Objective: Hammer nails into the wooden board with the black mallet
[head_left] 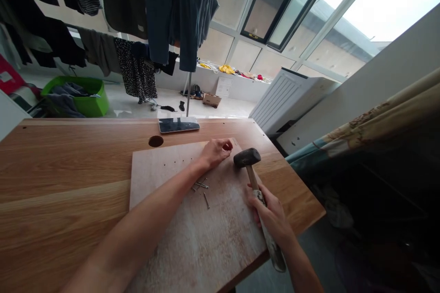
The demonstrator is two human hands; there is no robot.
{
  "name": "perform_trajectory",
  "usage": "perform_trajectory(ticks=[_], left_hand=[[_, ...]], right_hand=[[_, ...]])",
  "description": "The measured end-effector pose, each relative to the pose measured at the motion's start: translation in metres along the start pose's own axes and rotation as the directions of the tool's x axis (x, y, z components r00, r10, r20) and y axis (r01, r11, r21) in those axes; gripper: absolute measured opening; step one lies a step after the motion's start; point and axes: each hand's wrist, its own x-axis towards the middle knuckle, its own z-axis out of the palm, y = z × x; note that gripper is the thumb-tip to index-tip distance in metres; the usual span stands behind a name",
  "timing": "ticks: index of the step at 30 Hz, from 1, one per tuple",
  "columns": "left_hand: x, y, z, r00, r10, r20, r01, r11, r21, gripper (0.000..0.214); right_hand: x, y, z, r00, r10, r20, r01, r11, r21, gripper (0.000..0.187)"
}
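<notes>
My right hand [270, 213] is wrapped round the wooden handle of a hammer [247, 158]. The hammer's dark head hangs just above the board, right of my left hand. Near the far right corner of a pale wooden board [192, 247], my left hand [218, 152] is closed in a pinch, its fingertips close to the surface. Whatever it pinches is too small to make out. Several loose nails [201, 185] lie in a small pile beside my left forearm, and a single nail [206, 200] lies nearer to me. A row of small dark dots [175, 162] runs along the board's far side.
The board rests on a wood-grain table [68, 187] with a round hole [156, 141]. A phone [178, 124] lies at the table's far edge. Beyond are hanging clothes [158, 13], a green tub [98, 98] and a white ribbed panel [278, 96]. A curtain [364, 123] hangs at right.
</notes>
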Motion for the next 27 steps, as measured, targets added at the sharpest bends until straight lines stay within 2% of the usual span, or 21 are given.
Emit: perform_trajectory(ticks=[8,12,19,24,27], left_hand=[[-0.004,0.003,-0.004,1.000,0.000,-0.018,0.002,0.995,0.100,0.015],[-0.004,0.001,-0.004,1.000,0.014,-0.013,-0.013,0.994,0.111,0.017],[-0.001,-0.007,0.000,1.000,0.020,-0.022,-0.018,0.995,0.094,0.026],[-0.002,-0.004,-0.002,1.000,0.005,-0.026,-0.003,0.997,0.080,0.023],[-0.003,-0.002,-0.004,1.000,-0.001,-0.016,0.003,0.997,0.077,0.023]], right_hand=[[-0.002,-0.011,-0.001,1.000,0.017,-0.020,-0.012,0.975,0.222,0.054],[-0.002,-0.010,-0.002,1.000,-0.020,-0.019,0.025,0.961,0.276,0.053],[0.010,-0.026,-0.006,0.980,-0.199,-0.011,0.199,0.970,0.137,0.040],[0.023,-0.032,0.002,0.968,-0.248,-0.040,0.246,0.968,-0.040,0.052],[0.026,-0.030,0.007,0.967,-0.250,-0.044,0.247,0.967,-0.066,0.055]])
